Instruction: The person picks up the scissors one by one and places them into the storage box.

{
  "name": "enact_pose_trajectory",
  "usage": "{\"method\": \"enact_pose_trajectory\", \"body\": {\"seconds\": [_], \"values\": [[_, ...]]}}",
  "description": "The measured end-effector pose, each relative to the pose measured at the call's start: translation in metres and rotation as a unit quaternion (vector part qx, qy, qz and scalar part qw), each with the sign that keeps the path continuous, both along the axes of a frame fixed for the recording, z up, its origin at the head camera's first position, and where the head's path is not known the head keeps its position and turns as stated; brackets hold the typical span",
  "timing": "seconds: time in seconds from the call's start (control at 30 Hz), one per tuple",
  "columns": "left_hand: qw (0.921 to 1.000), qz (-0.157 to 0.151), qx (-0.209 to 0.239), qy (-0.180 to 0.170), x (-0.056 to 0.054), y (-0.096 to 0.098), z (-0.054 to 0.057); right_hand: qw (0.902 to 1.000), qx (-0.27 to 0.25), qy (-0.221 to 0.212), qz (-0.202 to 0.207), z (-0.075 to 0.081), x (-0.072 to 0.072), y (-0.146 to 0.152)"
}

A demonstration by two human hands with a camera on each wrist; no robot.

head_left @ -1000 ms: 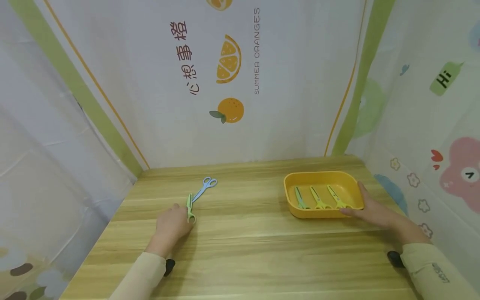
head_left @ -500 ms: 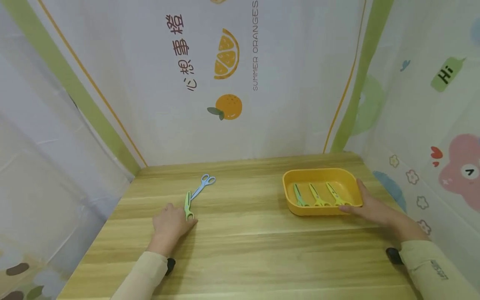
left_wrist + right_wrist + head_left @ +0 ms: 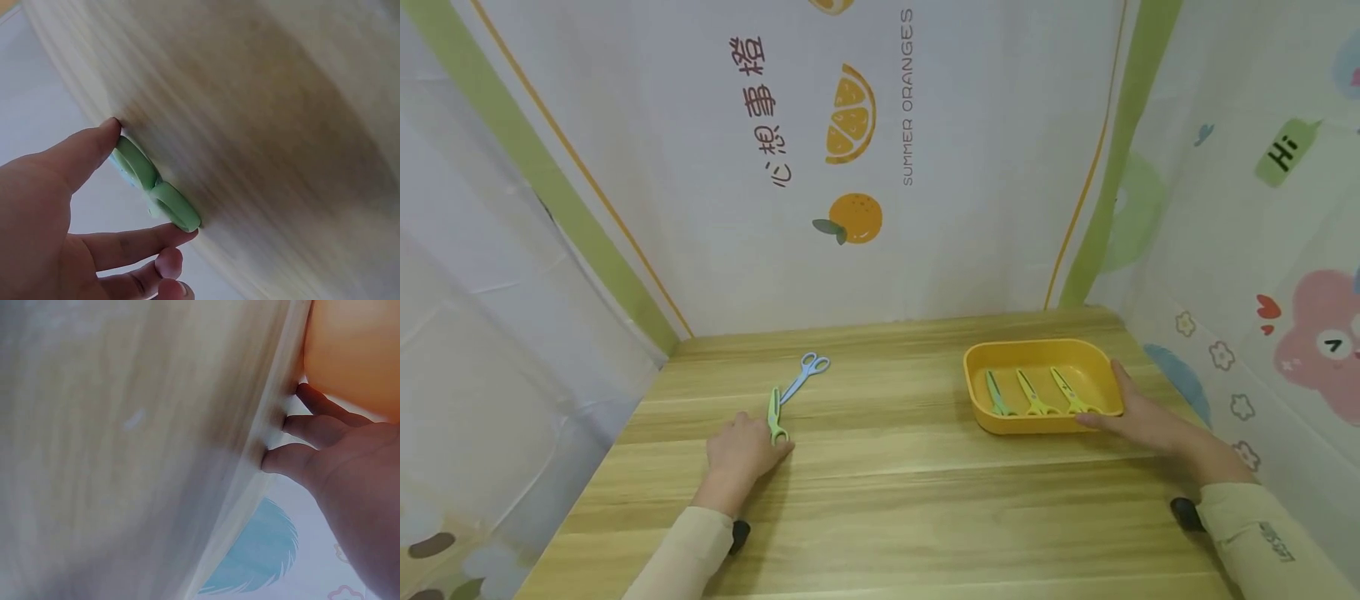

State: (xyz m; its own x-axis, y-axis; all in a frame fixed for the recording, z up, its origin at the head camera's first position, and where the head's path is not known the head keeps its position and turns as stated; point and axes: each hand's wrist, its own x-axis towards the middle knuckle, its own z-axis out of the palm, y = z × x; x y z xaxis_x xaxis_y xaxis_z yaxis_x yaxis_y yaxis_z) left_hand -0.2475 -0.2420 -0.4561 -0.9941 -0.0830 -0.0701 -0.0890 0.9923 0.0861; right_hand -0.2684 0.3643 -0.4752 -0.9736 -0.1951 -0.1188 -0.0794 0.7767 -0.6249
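Green scissors (image 3: 774, 414) lie on the wooden table at the left, blades pointing away. My left hand (image 3: 741, 454) has thumb and a finger on opposite sides of their handle loops (image 3: 134, 165), pinching them across the width; the other fingers curl below. Blue scissors (image 3: 805, 375) lie just beyond, the blade tip beside the green blades. At the right stands a yellow plastic tray (image 3: 1030, 427) with three green and yellow-green scissors in a row. My right hand (image 3: 1138, 417) rests at its near right corner, thumb on the front rim, straight fingers along the side with several fingertips (image 3: 275, 459) at the tabletop.
The wooden tabletop (image 3: 880, 508) spreads between both hands and towards the front. A white curtain (image 3: 985, 208) printed with oranges hangs along the back edge. Another patterned curtain (image 3: 1225, 250) stands close to the right edge, near the tray.
The left thumb has come out to the right of the green scissors' handles. The scissors, tray and right hand hold their places; the head view has shifted slightly.
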Motion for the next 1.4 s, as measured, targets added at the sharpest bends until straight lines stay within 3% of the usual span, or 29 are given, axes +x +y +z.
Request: {"method": "enact_pose_trajectory", "body": {"seconds": [0.2,0.37,0.6,0.87,1.13,1.4], "values": [[0.9998,0.002,0.016,-0.011,-0.004,-0.004,-0.003,1.0000,-0.003,-0.009,-0.004,0.002,0.000,-0.001],[0.9995,0.007,0.031,0.000,-0.006,-0.005,-0.001,1.0000,-0.002,-0.005,-0.001,0.002,0.001,-0.001],[0.9981,0.017,0.052,0.028,-0.007,0.001,0.013,1.0000,-0.003,-0.008,-0.002,0.002,0.000,-0.002],[0.9970,0.000,0.043,0.064,-0.008,0.013,0.032,1.0000,-0.001,-0.006,-0.001,0.001,0.000,-0.001],[0.9972,0.011,0.049,0.056,-0.011,0.020,0.046,1.0000,0.006,-0.005,-0.003,0.001,0.001,-0.002],[0.9974,0.009,0.038,0.060,-0.013,0.024,0.050,1.0000,-0.003,-0.002,0.000,0.000,0.001,-0.001]]}}
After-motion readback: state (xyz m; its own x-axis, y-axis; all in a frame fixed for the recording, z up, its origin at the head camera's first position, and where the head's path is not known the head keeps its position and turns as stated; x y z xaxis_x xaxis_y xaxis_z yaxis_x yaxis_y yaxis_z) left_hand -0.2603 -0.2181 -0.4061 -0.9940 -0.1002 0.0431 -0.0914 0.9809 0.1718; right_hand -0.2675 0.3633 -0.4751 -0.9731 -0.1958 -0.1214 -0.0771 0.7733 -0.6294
